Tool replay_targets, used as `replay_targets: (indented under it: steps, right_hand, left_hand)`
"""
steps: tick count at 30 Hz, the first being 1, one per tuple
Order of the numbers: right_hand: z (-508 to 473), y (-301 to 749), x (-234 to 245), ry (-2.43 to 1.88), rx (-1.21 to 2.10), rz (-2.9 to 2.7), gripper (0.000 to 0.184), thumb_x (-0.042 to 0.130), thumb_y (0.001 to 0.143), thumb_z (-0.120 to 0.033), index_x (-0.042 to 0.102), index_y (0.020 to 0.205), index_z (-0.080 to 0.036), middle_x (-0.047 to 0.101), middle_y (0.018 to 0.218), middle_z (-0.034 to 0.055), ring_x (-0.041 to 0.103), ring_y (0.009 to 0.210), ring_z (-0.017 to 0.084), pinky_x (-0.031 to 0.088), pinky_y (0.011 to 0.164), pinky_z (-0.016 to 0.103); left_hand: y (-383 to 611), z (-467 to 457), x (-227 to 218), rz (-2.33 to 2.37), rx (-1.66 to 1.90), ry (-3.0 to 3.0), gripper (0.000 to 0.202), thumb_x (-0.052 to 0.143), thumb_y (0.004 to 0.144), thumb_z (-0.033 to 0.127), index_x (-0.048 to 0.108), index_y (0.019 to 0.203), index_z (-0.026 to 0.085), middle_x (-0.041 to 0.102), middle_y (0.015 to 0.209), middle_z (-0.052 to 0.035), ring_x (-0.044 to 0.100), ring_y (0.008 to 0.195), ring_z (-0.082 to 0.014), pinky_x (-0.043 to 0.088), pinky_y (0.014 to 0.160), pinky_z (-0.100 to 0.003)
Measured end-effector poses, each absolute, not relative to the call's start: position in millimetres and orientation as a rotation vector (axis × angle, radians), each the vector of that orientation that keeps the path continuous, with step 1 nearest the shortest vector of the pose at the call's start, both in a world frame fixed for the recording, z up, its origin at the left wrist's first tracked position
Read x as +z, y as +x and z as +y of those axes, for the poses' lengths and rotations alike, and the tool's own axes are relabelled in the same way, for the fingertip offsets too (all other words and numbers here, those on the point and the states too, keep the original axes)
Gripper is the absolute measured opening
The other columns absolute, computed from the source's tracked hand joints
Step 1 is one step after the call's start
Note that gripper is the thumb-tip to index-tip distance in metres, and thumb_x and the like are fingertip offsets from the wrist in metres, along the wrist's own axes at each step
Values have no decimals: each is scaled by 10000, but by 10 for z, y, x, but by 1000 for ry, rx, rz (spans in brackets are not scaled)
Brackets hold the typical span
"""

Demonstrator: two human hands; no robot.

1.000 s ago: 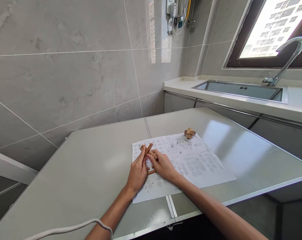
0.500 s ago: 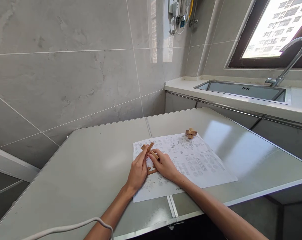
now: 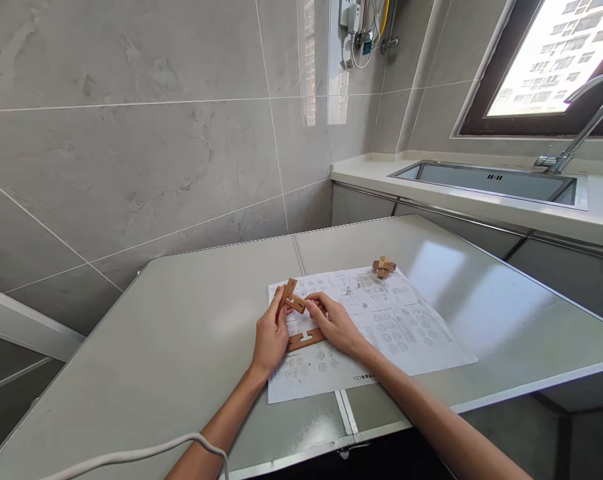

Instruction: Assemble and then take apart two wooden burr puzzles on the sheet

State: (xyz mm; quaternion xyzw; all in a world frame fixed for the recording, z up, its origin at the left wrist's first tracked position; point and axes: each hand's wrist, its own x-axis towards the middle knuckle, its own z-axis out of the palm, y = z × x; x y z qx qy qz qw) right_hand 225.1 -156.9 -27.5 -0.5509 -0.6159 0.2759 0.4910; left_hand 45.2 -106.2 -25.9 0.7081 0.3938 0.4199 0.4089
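Observation:
My left hand (image 3: pixel 272 337) is closed around crossed wooden puzzle pieces (image 3: pixel 295 303), notched brown sticks that it holds above the sheet. One stick points up and away; another slants down to the right. My right hand (image 3: pixel 335 325) is closed at the lower right end of the slanting stick, its thumb and fingertips pinching there. Below the hands, a loose notched wooden piece (image 3: pixel 306 339) lies flat on the printed paper sheet (image 3: pixel 406 360), its right end partly covered by my right hand.
An assembled wooden burr puzzle (image 3: pixel 384 267) sits at the sheet's far edge. The grey table (image 3: pixel 191 320) meets a tiled wall. A white cable (image 3: pixel 146 453) crosses my left forearm. To the right are a sink (image 3: pixel 491 181) and a faucet (image 3: pixel 588 120).
The held wooden pieces have been turned, so the slanting stick's face shows. My hands have drawn slightly apart, uncovering more of the loose piece below.

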Motion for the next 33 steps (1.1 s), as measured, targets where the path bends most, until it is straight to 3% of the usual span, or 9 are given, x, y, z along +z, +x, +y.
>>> replay_targets:
  steps: [3, 6, 11, 15, 19, 23, 27, 33]
  right_hand:
    - [-1601, 2306, -262, -1303, 650, -1592, 259, 649, 1010, -475, 685, 1022, -219, 690, 969, 46, 629, 900, 227, 490, 820, 362]
    - [-1642, 2309, -287, -1258, 611, -1760, 300, 886, 828, -438, 701, 938, -228, 669, 1020, 49, 604, 1010, 263, 479, 889, 385]
    - [-1650, 2276, -370, -1275, 489, -1923, 339, 951, 770, -367, 675, 905, -223, 645, 982, 49, 580, 967, 268, 467, 871, 393]
    - [-1624, 2267, -387, -1266, 533, -1898, 300, 921, 807, -315, 637, 810, -221, 659, 905, 33, 590, 916, 255, 437, 867, 389]
    - [-1608, 2270, -346, -1287, 603, -1779, 307, 773, 942, -352, 583, 738, -225, 626, 800, 13, 560, 798, 226, 396, 800, 365]
    - [-1600, 2296, -299, -1321, 727, -1537, 287, 526, 1075, -449, 609, 892, -244, 547, 669, -23, 484, 646, 195, 341, 674, 325]
    - [-1590, 2330, -236, -1219, 963, -1320, 398, 377, 1092, -598, 570, 1049, -252, 429, 655, -61, 373, 551, 153, 296, 559, 279]
    - [-1596, 2399, -147, -925, 1331, -1201, 473, 478, 1038, -660, 565, 1259, -251, 407, 763, -56, 332, 517, 102, 293, 510, 254]
  left_hand:
    - [436, -1002, -289, 990, 1061, 1635, 542, 525, 1076, 373, 443, 1605, 284, 707, 1421, -100, 750, 1189, -296, 541, 1099, -469]
    - [442, -968, -290, 925, 1068, 1525, 551, 555, 1062, 422, 458, 1586, 283, 696, 1423, -100, 748, 1187, -280, 542, 1103, -456]
    - [465, -970, -240, 860, 1093, 1393, 580, 689, 984, 456, 555, 1518, 272, 682, 1442, -100, 738, 1177, -279, 521, 1121, -450]
    - [462, -992, -198, 866, 1113, 1296, 541, 762, 935, 412, 641, 1445, 277, 676, 1459, -86, 719, 1183, -278, 519, 1098, -419]
    - [444, -987, -170, 875, 1125, 1163, 504, 756, 928, 391, 665, 1404, 252, 751, 1311, -101, 732, 1076, -249, 540, 1030, -402]
    - [422, -947, -144, 830, 1129, 1024, 434, 733, 907, 357, 683, 1315, 219, 790, 1112, -81, 719, 869, -180, 564, 927, -353]
    - [419, -930, -121, 775, 1097, 956, 357, 726, 847, 307, 709, 1185, 196, 776, 957, -58, 651, 709, -143, 555, 771, -300]
    - [436, -1016, -64, 729, 971, 994, 329, 672, 833, 248, 719, 1151, 177, 765, 900, -57, 628, 696, -150, 532, 754, -296]
